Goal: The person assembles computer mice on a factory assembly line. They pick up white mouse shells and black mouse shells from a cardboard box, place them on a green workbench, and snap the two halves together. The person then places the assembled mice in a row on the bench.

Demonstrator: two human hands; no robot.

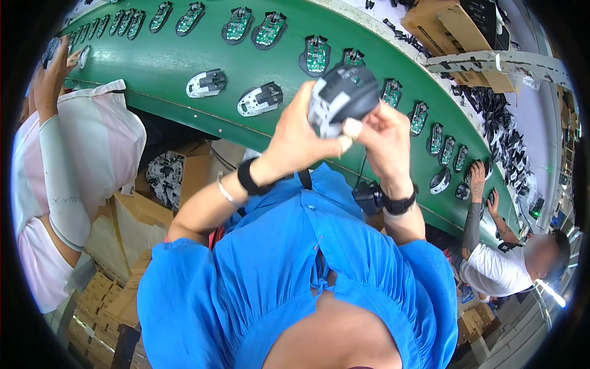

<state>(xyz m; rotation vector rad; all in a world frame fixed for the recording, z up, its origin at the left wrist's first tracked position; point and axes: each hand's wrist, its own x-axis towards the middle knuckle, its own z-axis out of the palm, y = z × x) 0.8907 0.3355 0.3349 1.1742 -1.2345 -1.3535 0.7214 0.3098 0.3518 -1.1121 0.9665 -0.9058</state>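
Observation:
Raised above the green belt, a computer mouse shell [343,95] in black and light grey is gripped between both my hands. My left hand [298,132] wraps its left side, with the thumb underneath. The fingers of my right hand [387,135] close on its lower right edge, and pale covers sit on the digits near the middle. Two similar grey-and-black mouse shells, one [260,99] nearer and another [206,83] further left, lie on the belt left of my hands. Beyond the held shell, a mouse base with a green circuit board [353,57] is partly hidden.
Mouse bases with green boards [269,29] line the green belt [166,61] in a long row. A co-worker's arm [55,92] reaches in at left; another person [501,264] works at right. Black parts [491,117] and a cardboard box [452,31] stand along the far side. An open carton [184,178] holds grey parts.

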